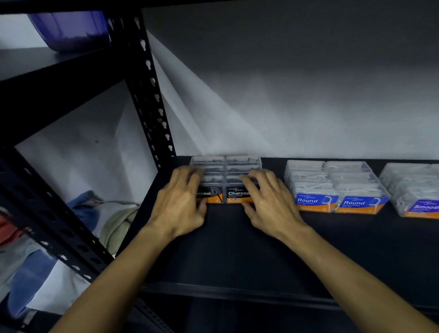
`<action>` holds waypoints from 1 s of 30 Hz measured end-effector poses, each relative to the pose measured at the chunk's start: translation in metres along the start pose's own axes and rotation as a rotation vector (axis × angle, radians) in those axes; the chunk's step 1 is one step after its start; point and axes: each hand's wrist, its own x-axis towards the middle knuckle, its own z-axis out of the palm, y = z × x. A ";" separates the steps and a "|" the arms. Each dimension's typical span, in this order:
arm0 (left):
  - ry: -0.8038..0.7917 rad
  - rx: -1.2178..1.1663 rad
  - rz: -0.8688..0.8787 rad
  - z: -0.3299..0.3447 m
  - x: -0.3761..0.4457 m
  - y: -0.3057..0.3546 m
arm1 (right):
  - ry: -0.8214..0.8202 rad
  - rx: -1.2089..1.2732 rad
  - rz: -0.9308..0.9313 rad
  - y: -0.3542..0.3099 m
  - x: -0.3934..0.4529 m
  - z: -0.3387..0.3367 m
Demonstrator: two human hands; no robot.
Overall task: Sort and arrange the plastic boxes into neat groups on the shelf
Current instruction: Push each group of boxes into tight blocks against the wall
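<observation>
Clear plastic boxes labelled "Charcoal" (226, 166) stand in two neat rows at the back left of the black shelf (242, 246). My left hand (180, 205) clasps the left side of the front left Charcoal box. My right hand (267, 202) clasps the right side of the front right Charcoal box. To the right stands a group of boxes labelled "Round" (337, 183), also two rows deep. At the far right edge is a group labelled "Smooth" (420, 190), partly cut off by the frame.
A black perforated upright post (150, 94) rises just left of the Charcoal boxes. A purple tub (71, 29) sits on the upper shelf at the left. Cloth and bags (41, 249) lie beyond the rack at the lower left. A grey wall backs the shelf.
</observation>
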 end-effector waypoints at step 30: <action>-0.602 -0.017 -0.062 -0.003 0.053 -0.007 | -0.702 0.267 0.201 0.011 0.055 -0.024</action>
